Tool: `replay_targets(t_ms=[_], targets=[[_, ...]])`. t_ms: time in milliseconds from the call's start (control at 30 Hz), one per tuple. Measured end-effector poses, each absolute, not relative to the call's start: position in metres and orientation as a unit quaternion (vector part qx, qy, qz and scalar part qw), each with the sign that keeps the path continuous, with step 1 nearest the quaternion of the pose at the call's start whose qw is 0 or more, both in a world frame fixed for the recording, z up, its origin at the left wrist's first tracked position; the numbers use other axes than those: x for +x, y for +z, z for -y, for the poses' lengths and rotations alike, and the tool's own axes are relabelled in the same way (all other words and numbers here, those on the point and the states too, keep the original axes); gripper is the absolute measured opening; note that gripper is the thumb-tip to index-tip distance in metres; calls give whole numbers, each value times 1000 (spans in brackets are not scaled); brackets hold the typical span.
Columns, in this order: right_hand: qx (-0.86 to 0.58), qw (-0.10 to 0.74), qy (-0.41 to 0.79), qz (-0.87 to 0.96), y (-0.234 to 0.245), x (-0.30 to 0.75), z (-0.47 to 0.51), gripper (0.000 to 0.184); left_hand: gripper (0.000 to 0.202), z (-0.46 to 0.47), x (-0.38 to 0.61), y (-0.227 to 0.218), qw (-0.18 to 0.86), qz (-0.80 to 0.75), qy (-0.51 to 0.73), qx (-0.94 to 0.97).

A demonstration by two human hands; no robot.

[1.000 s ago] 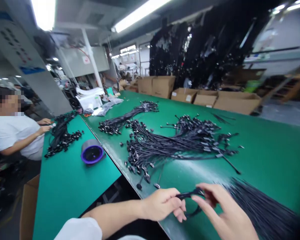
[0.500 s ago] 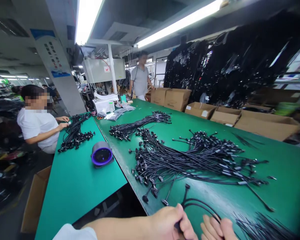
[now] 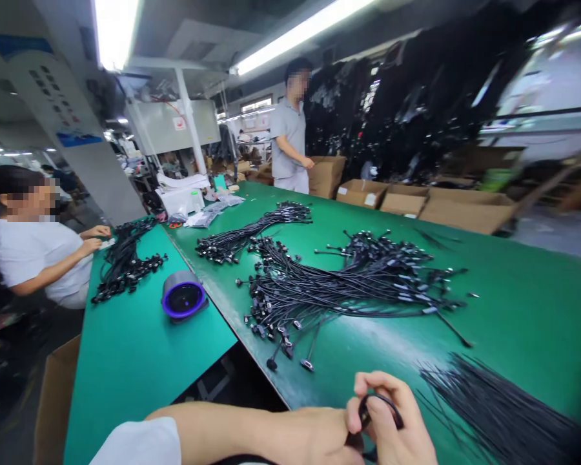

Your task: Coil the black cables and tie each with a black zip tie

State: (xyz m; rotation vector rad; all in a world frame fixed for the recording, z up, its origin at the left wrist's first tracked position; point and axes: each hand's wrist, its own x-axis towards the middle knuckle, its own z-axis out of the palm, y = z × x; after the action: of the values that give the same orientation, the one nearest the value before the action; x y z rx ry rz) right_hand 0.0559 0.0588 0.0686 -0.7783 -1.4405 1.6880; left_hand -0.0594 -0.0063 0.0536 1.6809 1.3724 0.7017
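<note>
Right hand (image 3: 390, 426) gripping black cable loop (image 3: 380, 411), left hand (image 3: 319, 436) just beside

We count one roll of tape (image 3: 184, 298) on the worktop (image 3: 135, 381) as our landmark. Left of the roll: one cable bundle (image 3: 126, 261) and one seated co-worker (image 3: 33, 248). Right of it: one small cable heap (image 3: 252, 236), one large cable heap (image 3: 348, 284), one sheaf of bare wires (image 3: 498, 407), one left hand (image 3: 314, 436), one right hand (image 3: 387, 420) and one looped cable (image 3: 380, 410). Beyond it: one standing co-worker (image 3: 288, 132) and four cardboard cartons (image 3: 465, 213).
</note>
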Motion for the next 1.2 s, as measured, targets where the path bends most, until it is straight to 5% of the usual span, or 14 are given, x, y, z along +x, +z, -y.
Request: replay_targets(t_ms=[400, 633, 1033, 1200], targets=[[-273, 297, 835, 374, 94, 66, -68, 37, 64, 12, -30, 32, 690, -376, 438, 437], [-284, 276, 815, 422, 71, 63, -65, 35, 55, 11, -33, 36, 707, -405, 384, 435], [-234, 299, 851, 364, 72, 75, -93, 21, 31, 0, -23, 56, 841, -322, 420, 112], [-299, 365, 716, 514, 57, 79, -98, 17, 21, -5, -17, 53, 794, -352, 489, 86]])
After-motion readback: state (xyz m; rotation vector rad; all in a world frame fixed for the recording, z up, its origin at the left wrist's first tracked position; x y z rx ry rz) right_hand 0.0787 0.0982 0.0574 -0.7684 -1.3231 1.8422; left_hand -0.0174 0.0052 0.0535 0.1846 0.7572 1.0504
